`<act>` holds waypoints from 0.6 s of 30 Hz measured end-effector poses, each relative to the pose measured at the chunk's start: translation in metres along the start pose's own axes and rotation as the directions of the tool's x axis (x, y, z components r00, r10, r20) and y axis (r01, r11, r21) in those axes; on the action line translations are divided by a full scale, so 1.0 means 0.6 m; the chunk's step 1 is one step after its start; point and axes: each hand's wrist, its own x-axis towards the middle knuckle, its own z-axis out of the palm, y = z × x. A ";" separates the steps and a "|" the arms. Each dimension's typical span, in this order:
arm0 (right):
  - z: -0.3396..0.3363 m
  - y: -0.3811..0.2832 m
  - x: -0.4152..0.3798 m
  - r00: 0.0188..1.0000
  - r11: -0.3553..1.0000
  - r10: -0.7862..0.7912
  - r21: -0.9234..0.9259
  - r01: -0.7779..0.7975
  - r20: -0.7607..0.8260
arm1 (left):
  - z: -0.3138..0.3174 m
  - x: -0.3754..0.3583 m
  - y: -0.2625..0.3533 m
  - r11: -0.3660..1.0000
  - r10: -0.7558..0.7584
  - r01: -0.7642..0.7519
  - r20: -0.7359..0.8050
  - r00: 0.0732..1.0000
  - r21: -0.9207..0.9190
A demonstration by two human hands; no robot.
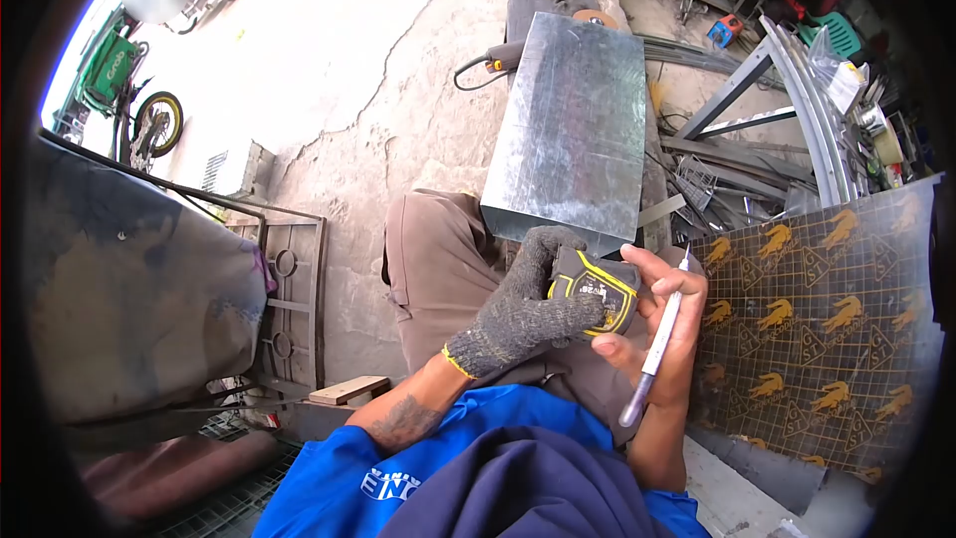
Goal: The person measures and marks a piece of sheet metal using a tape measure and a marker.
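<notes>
My left hand (518,309), in a dark grey knit glove with a yellow cuff edge, is closed around a black and yellow tape measure (596,289). Bare, my right hand (685,334) is against the tape measure's right side, thumb and fingertips close to its edge. A slim white pen (664,334) is tucked between that hand's fingers, slanting down toward the wrist. Just beyond both hands lies a long, shiny sheet-metal box (573,120), its near end by my knees. Whether any blade is pulled out of the tape measure is hidden.
Behind the box, a corded power tool (505,57) lies on the ground near a round disc (595,17). Metal frames (807,105) and scrap bars crowd the right. A printed board (797,329) stands at my right, a metal gate (289,309) at left.
</notes>
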 end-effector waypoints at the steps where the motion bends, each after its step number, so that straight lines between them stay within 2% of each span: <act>1: 0.003 0.004 0.000 0.999 0.993 -0.028 -0.114 0.033 0.040 | 0.001 0.000 -0.002 1.000 -0.005 0.005 0.001 1.000 -0.001; 3: 0.010 0.008 -0.008 1.000 0.991 -0.002 -0.136 0.001 -0.007 | 0.004 0.001 -0.006 0.994 0.078 -0.078 0.010 0.997 0.079; 4: 0.008 0.007 -0.008 1.000 0.991 -0.001 -0.138 0.000 -0.010 | 0.007 0.002 -0.008 0.999 0.050 -0.050 0.013 0.999 -0.006; 6: 0.003 0.005 -0.011 1.000 0.933 -0.023 -0.358 0.029 0.019 | 0.011 0.001 -0.007 0.998 0.056 -0.056 0.029 0.998 -0.011; 8: 0.009 0.005 -0.013 0.998 0.927 -0.051 -0.373 0.038 -0.025 | 0.015 0.000 -0.017 0.998 0.059 -0.059 0.046 0.997 -0.016; 10: 0.027 0.007 -0.017 0.988 0.911 -0.108 -0.410 0.053 -0.112 | 0.022 0.005 -0.052 0.996 0.087 -0.087 -0.043 0.995 -0.010; 11: 0.033 0.011 -0.019 0.987 0.910 -0.109 -0.411 0.052 -0.116 | 0.031 0.004 -0.066 0.996 0.086 -0.086 -0.038 0.996 -0.010; 12: 0.037 0.016 -0.022 0.983 0.907 -0.133 -0.416 0.070 -0.123 | 0.043 0.001 -0.079 0.933 -0.004 -0.019 -0.065 0.998 -0.361; 13: 0.040 0.020 -0.025 0.980 0.903 -0.154 -0.421 0.086 -0.129 | 0.050 -0.003 -0.088 0.744 -0.102 0.037 -0.058 0.993 -0.667; 14: 0.045 0.023 -0.025 0.973 0.899 -0.178 -0.427 0.101 -0.145 | 0.050 -0.007 -0.091 0.688 -0.070 0.032 -0.023 0.997 -0.725; 15: 0.048 0.027 -0.027 0.973 0.898 -0.177 -0.429 0.098 -0.149 | 0.047 -0.010 -0.108 0.687 -0.073 0.037 -0.018 0.997 -0.725; 17: 0.054 0.034 -0.031 0.971 0.910 -0.184 -0.400 0.110 -0.151 | 0.039 -0.015 -0.136 0.870 -0.126 0.107 -0.007 0.992 -0.482; 18: 0.055 0.032 -0.029 0.965 0.898 -0.209 -0.421 0.125 -0.160 | 0.033 -0.017 -0.135 0.874 -0.037 0.057 0.051 0.998 -0.482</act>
